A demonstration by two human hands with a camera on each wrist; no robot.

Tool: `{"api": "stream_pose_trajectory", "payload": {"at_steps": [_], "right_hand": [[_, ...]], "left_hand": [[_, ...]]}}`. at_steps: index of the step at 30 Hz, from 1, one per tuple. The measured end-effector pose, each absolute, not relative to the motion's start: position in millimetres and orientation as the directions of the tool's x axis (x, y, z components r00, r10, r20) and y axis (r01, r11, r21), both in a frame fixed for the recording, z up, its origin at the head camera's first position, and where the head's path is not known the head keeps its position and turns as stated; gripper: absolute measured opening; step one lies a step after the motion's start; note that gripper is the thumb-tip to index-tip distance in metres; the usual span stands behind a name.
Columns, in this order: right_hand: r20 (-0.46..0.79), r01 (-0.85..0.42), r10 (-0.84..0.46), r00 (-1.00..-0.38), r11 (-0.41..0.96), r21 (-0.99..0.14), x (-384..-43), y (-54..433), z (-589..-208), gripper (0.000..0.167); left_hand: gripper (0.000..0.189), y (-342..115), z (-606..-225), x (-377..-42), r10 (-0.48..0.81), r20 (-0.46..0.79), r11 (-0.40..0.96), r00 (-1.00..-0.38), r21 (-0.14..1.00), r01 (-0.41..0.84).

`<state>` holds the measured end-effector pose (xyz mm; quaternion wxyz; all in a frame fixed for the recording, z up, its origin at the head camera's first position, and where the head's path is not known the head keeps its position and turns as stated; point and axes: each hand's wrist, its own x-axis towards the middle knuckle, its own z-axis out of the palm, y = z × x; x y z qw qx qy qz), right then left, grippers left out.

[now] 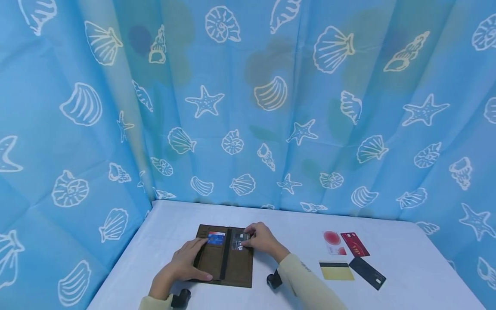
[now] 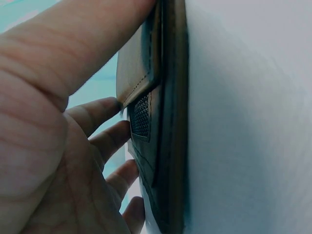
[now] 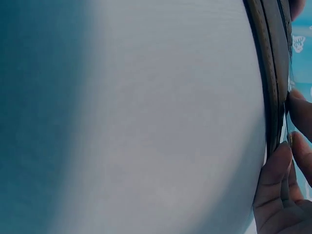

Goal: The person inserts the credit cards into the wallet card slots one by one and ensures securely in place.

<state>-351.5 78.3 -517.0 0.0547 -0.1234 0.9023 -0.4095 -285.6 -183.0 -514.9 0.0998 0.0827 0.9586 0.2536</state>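
A brown wallet (image 1: 242, 269) lies unfolded on the white table, also seen edge-on as the wallet (image 2: 170, 122) in the left wrist view. A blue card (image 1: 216, 238) sits in its left side. My left hand (image 1: 185, 261) rests on the wallet's left side, thumb low and fingers near the blue card. On the right side, my right hand (image 1: 263, 239) pinches a dark card with "VIP" lettering (image 1: 237, 242) at the wallet's upper pocket. In the right wrist view, the right fingers (image 3: 275, 165) meet at the wallet's edge; how deep the card sits cannot be told.
To the right on the table (image 1: 294, 224) lie a white card with red circle (image 1: 332, 239), a red card (image 1: 354, 244), a gold card with black stripe (image 1: 336, 272) and a black card (image 1: 367, 272). A blue shell-patterned curtain (image 1: 240, 150) hangs behind and at the sides.
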Motion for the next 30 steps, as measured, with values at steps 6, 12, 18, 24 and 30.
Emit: {"api": "stream_pose_trajectory", "payload": {"at_steps": [6,12,18,24,30], "right_hand": [[-0.005,-0.211,-0.321,-0.947,0.633,-0.745,-352,81,-516,0.028],[-0.017,-0.222,-0.359,-0.933,0.611,-0.760,-352,84,-520,0.021],[-0.033,-0.227,-0.380,-0.924,0.617,-0.753,-347,84,-524,0.014],[-0.057,-0.223,-0.396,-0.917,0.624,-0.749,-340,83,-521,0.021],[-0.065,-0.257,-0.424,-0.903,0.658,-0.708,-334,81,-518,0.032]], "left_hand": [[0.111,-182,-512,-288,0.208,-0.148,0.865,-0.967,0.489,0.111],[0.112,-181,-513,-288,0.201,-0.163,0.872,-0.966,0.479,0.100],[0.112,-179,-517,-287,0.194,-0.171,0.867,-0.966,0.491,0.087],[0.112,-181,-517,-287,0.196,-0.167,0.862,-0.966,0.499,0.089],[0.112,-181,-514,-285,0.212,-0.159,0.859,-0.964,0.501,0.106]]}}
